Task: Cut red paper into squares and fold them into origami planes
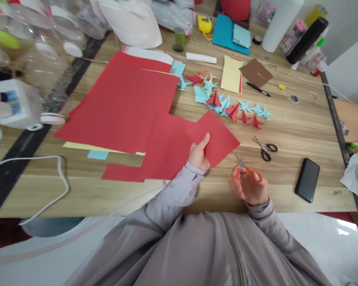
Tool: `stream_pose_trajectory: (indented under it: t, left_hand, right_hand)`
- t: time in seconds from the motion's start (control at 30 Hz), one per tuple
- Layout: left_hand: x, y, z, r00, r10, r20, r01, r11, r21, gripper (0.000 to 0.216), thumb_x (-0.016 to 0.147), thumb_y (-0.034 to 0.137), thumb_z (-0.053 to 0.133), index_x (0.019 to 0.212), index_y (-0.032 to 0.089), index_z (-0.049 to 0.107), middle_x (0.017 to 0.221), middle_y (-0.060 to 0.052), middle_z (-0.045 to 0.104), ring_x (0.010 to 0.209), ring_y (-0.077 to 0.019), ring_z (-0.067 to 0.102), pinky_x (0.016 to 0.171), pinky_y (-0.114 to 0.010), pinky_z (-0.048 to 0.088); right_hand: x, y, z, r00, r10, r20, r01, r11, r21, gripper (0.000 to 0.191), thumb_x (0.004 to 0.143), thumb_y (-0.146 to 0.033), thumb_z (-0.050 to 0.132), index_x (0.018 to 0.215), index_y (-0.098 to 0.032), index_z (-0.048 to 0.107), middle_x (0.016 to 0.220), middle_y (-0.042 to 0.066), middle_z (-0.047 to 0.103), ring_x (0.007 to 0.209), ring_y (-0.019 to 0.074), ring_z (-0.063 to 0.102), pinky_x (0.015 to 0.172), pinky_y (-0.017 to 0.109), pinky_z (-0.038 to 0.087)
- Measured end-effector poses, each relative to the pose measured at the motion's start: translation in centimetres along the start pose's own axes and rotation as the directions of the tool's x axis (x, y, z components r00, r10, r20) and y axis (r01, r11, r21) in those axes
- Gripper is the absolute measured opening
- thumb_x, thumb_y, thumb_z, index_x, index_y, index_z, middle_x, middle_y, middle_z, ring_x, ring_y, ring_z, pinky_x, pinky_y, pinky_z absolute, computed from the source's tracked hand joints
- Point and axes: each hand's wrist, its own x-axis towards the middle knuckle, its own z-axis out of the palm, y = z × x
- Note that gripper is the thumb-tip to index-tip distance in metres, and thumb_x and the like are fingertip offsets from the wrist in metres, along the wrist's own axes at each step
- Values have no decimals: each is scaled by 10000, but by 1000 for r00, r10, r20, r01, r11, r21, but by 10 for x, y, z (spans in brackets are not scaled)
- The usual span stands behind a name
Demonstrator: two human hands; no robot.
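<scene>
A red paper square hides part of the left hand.

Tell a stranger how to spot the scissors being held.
Near the front edge of the wood-grain table, find the person's right hand. It holds the orange-handled scissors; the other pair, lying nearby, has black handles.

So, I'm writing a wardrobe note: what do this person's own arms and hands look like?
Both the left hand and right hand are gloveless. The left sleeve and right sleeve are grey; the left cuff is paler, with a small dark mark.
</scene>
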Motion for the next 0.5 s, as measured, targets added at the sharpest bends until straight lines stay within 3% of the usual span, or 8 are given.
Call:
stream_pose_trajectory:
  t: [0.33,0.5]
  left_hand:
    - [-1,1,0,999,-35,-35,38,997,68,276,704,277,787,930,149,694,913,-85,756,916,-243,713,881,-407,572]
    - [-1,1,-1,1000,-19,-21,20,998,64,282,686,274,798,919,156,691,942,-83,755,925,-241,712,881,-404,574]
  right_hand:
    - [6,-4,2,999,-9,-53,9,1000,9,438,702,-576,609,908,-190,591,538,-31,516,375,99,381,308,200,252]
    - [7,-5,4,1000,-10,-12,10,1000,16,434,716,-569,601,919,-186,584,547,-29,526,372,97,386,306,199,253]
